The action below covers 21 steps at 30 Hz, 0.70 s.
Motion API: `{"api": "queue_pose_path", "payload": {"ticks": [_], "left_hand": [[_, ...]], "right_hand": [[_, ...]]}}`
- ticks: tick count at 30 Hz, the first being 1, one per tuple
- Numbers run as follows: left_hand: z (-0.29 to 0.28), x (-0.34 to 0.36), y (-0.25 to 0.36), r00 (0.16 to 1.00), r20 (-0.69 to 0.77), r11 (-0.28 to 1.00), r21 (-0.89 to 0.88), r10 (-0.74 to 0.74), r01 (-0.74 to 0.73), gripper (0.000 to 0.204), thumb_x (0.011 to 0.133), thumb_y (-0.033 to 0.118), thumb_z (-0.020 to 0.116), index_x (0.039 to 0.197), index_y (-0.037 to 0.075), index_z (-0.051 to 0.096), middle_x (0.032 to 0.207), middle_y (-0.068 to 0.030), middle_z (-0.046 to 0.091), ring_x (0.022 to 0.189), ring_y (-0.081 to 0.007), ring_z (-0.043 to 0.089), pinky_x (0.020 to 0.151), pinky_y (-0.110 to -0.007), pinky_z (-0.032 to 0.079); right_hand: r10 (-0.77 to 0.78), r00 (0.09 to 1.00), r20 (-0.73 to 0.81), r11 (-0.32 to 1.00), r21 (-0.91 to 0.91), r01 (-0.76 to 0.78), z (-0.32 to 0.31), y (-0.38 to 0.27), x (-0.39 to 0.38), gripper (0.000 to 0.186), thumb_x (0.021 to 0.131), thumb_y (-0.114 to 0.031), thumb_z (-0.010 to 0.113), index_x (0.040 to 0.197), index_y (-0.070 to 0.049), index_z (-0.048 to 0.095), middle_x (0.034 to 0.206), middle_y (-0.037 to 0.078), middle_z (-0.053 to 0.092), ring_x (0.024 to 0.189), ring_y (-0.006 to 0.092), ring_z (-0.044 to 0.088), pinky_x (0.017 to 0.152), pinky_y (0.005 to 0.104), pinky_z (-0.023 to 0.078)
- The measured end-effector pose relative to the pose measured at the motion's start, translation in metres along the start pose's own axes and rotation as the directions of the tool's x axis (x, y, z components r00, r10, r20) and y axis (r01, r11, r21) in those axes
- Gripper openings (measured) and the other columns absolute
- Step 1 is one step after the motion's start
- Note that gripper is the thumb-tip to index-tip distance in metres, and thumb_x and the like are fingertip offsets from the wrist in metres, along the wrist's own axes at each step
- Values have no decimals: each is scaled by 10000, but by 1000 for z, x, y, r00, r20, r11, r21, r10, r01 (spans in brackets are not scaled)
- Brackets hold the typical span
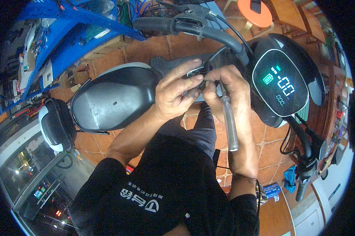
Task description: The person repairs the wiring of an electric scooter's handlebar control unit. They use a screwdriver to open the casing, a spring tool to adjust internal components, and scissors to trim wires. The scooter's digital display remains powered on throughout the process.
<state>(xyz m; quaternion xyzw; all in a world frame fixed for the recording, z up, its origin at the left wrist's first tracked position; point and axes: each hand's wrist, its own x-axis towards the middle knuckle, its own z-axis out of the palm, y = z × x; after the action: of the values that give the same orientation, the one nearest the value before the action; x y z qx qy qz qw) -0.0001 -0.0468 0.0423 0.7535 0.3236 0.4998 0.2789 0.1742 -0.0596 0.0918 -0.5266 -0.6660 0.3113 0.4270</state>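
A small black part (195,70) with a cable is between my hands at the scooter's handlebar area, in the middle of the view. My left hand (173,90) grips it from the left, fingers curled over and under it. My right hand (234,92) pinches at its right side while also holding a screwdriver (229,122) with a clear handle, which points back toward me. The screwdriver's tip is hidden among my fingers. Just right of my right hand, the scooter's display (280,84) is lit with green and white symbols.
The black seat (110,98) lies to my left, with a rear case (55,122) behind it. Handlebars (158,25) curve across the top and down the right (305,145). Blue shelving (55,43) stands upper left, an orange stool (250,11) at the top, cluttered wooden furniture (329,102) far right.
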Motion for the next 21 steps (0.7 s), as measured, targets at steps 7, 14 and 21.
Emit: {"api": "queue_pose_path", "payload": {"ticks": [7, 14, 21], "left_hand": [[8, -7, -2, 990, -61, 976, -187, -125, 112, 338, 785, 79, 770, 1105, 25, 675, 1281, -232, 577, 1129, -301, 613, 913, -356, 512], [15, -11, -3, 983, -91, 952, -277, -160, 129, 315, 837, 127, 744, 1114, 3, 659, 1287, -225, 569, 1151, -290, 594, 923, -356, 501], [19, -12, -1, 967, -115, 917, -361, -226, 171, 313, 828, 108, 751, 1101, 4, 640, 1265, -214, 569, 1154, -277, 576, 935, -355, 483]], "right_hand": [[96, 993, -62, 993, 77, -91, 7, -1, -7, 84, 776, -53, 658, 853, -46, 624, 748, 99, 634, 706, 290, 593, 664, 392, 488], [97, 991, -92, 994, 52, -93, 5, -1, -10, 85, 776, -65, 665, 853, -43, 637, 775, 107, 647, 735, 292, 611, 683, 397, 493], [11, 999, -30, 993, 114, -8, -15, -2, -17, 125, 715, 3, 691, 805, -28, 610, 747, 66, 594, 695, 191, 565, 644, 300, 440]]}}
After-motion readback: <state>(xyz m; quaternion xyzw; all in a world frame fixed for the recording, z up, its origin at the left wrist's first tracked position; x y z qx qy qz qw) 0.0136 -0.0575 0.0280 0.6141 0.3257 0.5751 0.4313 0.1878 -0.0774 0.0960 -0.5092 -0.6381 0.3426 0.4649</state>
